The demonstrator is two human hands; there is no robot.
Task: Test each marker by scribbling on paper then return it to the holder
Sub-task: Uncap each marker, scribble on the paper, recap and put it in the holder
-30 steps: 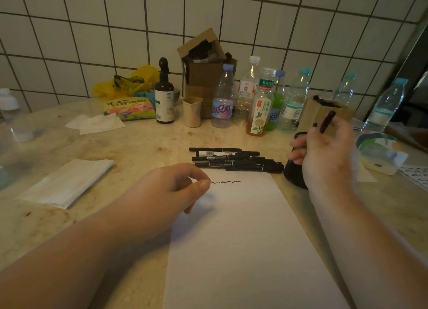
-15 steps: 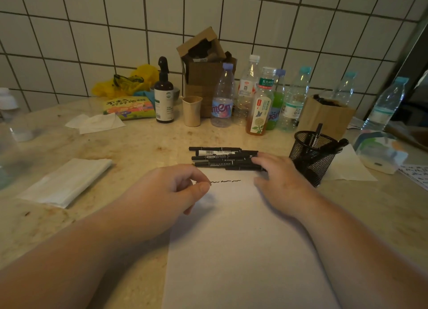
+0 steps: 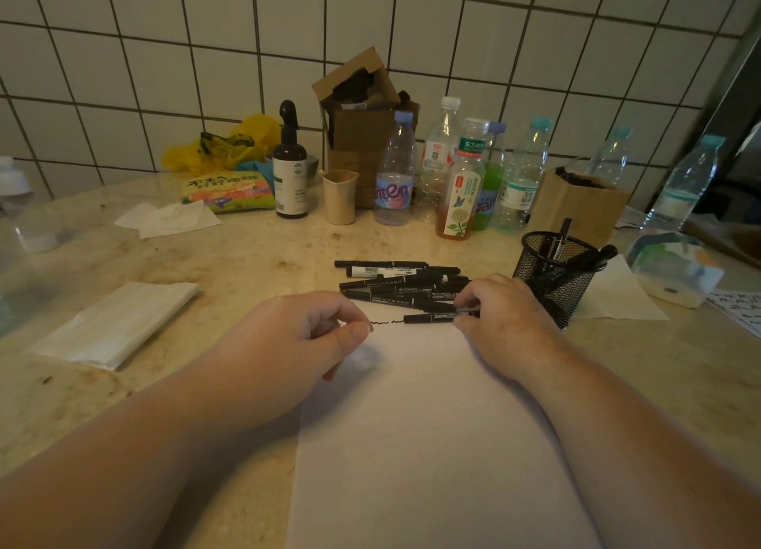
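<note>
A white sheet of paper (image 3: 424, 445) lies on the counter in front of me, with a short black scribble (image 3: 387, 322) near its top edge. Several black markers (image 3: 391, 278) lie in a pile just beyond the paper. My right hand (image 3: 504, 316) pinches one black marker (image 3: 430, 318) by its right end; the marker lies sideways over the paper's top edge. My left hand (image 3: 296, 342) rests on the paper's top left corner with fingers curled and thumb against fingertips; I see nothing in it. A black mesh holder (image 3: 554, 274) with two markers stands to the right.
Several plastic bottles (image 3: 461, 178), a brown spray bottle (image 3: 290, 165), a beige cup (image 3: 339, 196) and a cardboard box (image 3: 362, 128) line the tiled wall. Folded tissue (image 3: 115, 322) lies at the left, a clear container (image 3: 675, 272) at the right.
My right hand put a marker into the holder, came back to the pile and has pulled one marker out toward the paper. My left hand has stayed in place.
</note>
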